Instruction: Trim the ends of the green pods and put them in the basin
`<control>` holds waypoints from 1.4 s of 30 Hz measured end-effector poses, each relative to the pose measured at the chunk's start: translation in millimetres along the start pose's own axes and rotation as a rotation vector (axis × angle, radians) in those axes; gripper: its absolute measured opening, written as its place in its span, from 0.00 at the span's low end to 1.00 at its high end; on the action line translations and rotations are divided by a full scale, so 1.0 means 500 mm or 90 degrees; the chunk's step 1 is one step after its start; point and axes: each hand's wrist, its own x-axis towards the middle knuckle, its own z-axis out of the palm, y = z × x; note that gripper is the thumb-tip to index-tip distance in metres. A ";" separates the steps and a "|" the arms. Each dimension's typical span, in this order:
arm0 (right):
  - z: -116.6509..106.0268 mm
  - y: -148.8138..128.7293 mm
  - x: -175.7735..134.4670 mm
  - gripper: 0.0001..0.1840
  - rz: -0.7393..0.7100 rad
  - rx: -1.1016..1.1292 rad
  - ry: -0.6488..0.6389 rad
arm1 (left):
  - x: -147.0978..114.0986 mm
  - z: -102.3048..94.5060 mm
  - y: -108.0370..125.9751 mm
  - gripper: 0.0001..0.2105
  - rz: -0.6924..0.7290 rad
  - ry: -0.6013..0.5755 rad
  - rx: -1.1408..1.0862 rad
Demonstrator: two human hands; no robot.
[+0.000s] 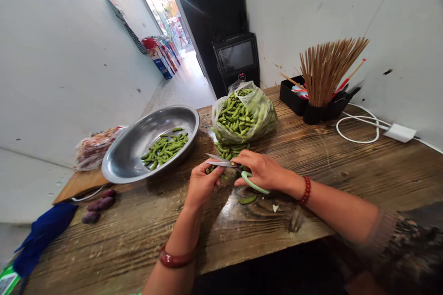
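My right hand (266, 170) is closed around the scissors (255, 184), which have pale green handles and slightly parted blades pointing left. Pinched between the fingers of my left hand (201, 183), right at the blades, is a green soybean pod (208, 170), mostly covered by the fingers. Loose pods (230, 151) lie on the table just beyond both hands. Behind them stands a clear plastic bag (266, 120) full of green pods. To the left, a wide metal basin (128, 159) rests tilted, with many pods gathered in its lower right. One pod (247, 200) lies below the scissors.
Several dark purple oblong vegetables (100, 206) and a blue cloth (48, 226) lie at the left. A bag of reddish-brown food (98, 147) is behind the basin. Skewers stand in a black holder (313, 114) at the back right, near a white adapter (400, 132) and cable.
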 end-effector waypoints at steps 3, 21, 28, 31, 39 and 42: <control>0.000 0.001 0.000 0.29 -0.004 -0.008 0.003 | -0.001 0.002 0.004 0.13 0.012 0.000 0.013; 0.005 0.016 0.003 0.20 -0.018 0.009 0.003 | 0.003 -0.003 0.004 0.10 0.067 0.015 0.090; 0.011 0.019 0.005 0.19 0.002 0.076 0.007 | 0.001 -0.001 0.014 0.08 0.080 0.018 0.083; 0.012 0.028 0.008 0.20 0.012 0.088 0.034 | 0.002 -0.006 0.014 0.10 0.042 0.018 0.025; 0.018 0.034 0.009 0.26 0.025 0.079 0.085 | 0.013 -0.017 0.020 0.16 -0.047 0.058 -0.269; 0.022 0.029 0.002 0.29 0.004 0.073 0.065 | 0.015 -0.018 0.018 0.15 -0.040 0.057 -0.299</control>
